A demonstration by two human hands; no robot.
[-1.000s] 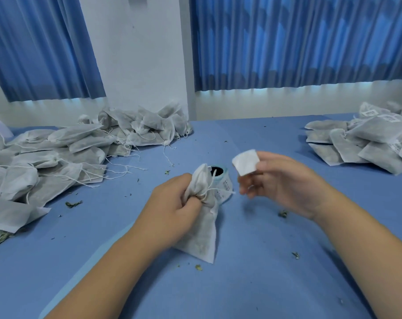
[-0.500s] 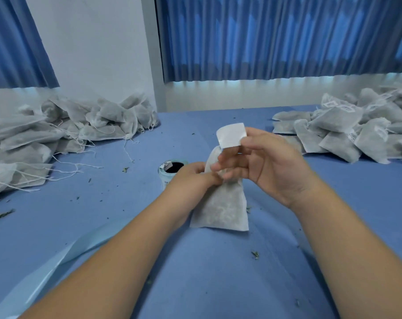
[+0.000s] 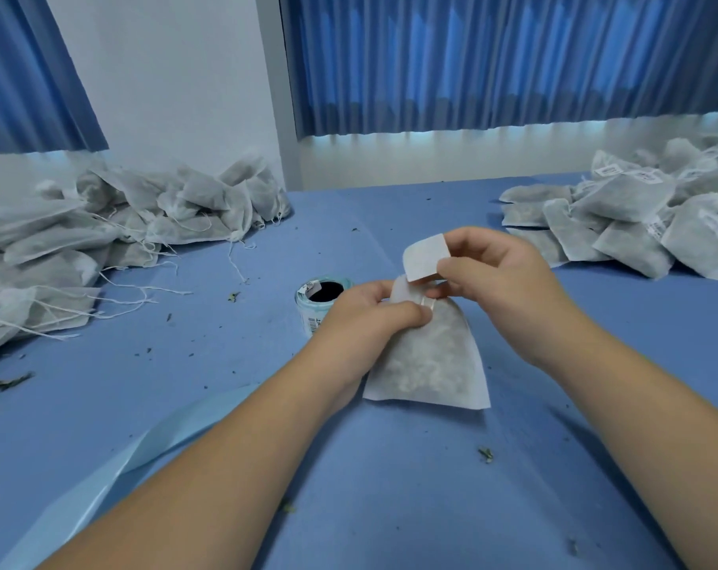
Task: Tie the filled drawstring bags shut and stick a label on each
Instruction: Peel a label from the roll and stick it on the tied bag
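No word or number can be made out anywhere. The roll (image 3: 322,298) on the surface (image 3: 390,487) has dark barcode-like bars on its side and on the loose label end at its top. The labels on the bags (image 3: 636,207) piled at the far right bear framed black print, all of it too small and blurred to read. The label (image 3: 426,257) pinched in the right hand (image 3: 497,281) turns a plain white face to the camera.
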